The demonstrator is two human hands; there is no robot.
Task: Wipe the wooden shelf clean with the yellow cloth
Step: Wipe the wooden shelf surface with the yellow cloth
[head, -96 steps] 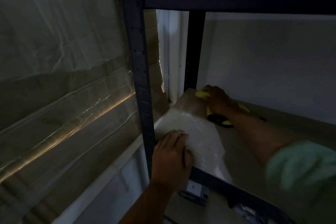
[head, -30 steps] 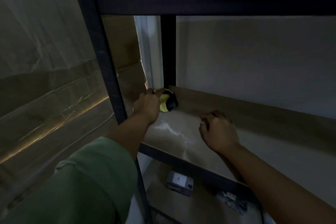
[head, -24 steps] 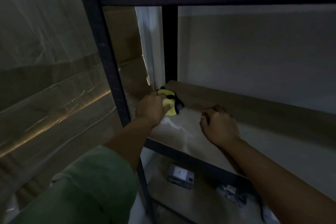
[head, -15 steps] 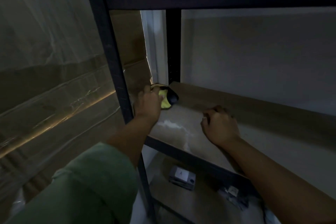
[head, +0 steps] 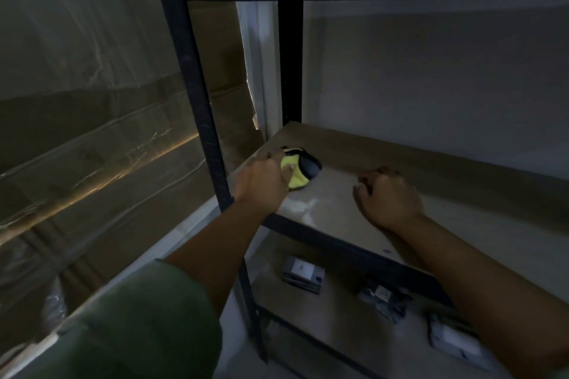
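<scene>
Yellow cloth (head: 294, 174), bunched with a dark edge, sits gripped under the left hand (head: 261, 184) on the wooden shelf (head: 338, 200), near its left rear corner. Right of it, the right hand (head: 388, 200) rests curled, holding nothing.

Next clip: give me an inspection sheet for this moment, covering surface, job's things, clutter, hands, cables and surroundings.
Surface: wooden shelf, pale smear near its front left corner.
Job's things: yellow cloth, bunched, with a dark part, on the shelf's left end.
Clutter: small packets on the lower shelf.
Hands: left hand grips the cloth; right hand rests on the shelf, fingers curled, holding nothing.
Cables: nothing seen.
Surroundings: dark metal upright; plastic-wrapped cardboard to the left; pale wall behind.
</scene>
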